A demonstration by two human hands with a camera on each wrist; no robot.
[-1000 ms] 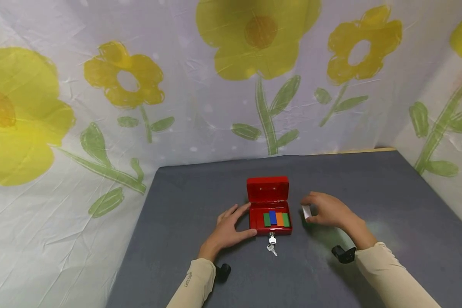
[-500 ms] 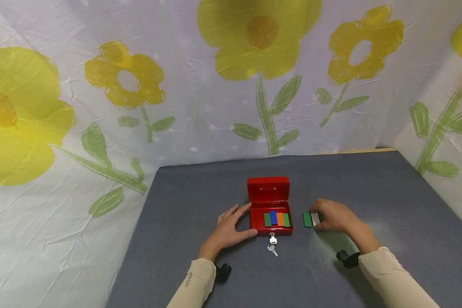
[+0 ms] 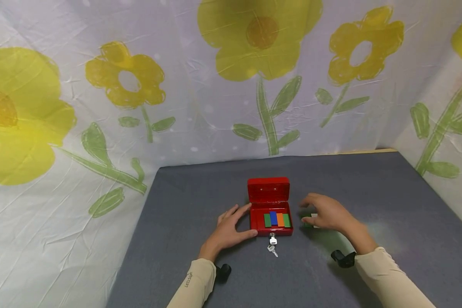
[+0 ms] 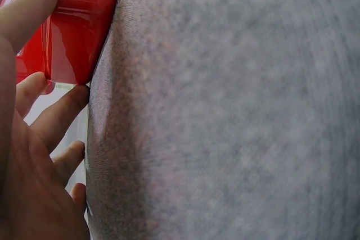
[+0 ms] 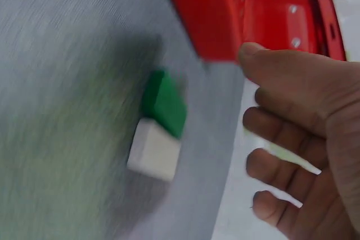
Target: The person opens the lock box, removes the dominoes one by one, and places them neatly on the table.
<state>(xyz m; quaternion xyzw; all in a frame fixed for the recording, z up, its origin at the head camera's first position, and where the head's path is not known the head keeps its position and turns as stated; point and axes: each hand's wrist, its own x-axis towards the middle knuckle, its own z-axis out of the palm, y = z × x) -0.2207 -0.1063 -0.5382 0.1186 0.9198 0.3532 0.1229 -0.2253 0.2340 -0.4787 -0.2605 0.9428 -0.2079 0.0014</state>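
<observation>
A red cash box (image 3: 257, 232) stands on the grey table with its lid raised. Inside lies a row of coloured blocks: a green block (image 3: 267, 220), a blue block (image 3: 273, 218), an orange block (image 3: 280, 220) and another green one. My left hand (image 3: 228, 231) rests its fingers and thumb against the box's left side, fingers spread. Right of the box, my right hand (image 3: 328, 212) hovers over a loose green block (image 5: 167, 105) and a white block (image 5: 154, 150) that touch each other. Its thumb and fingers are apart with nothing between them. In the head view it largely covers both loose blocks.
A key (image 3: 273, 241) sits in the lock at the box's front, and a second key (image 3: 272, 250) hangs from it. Behind the grey table (image 3: 200, 192) stands a curtain (image 3: 200, 107) printed with yellow flowers.
My right hand moved right with the white block, set it beside the green block and let go. It has since shifted back left above the green block. The left hand stays put.
</observation>
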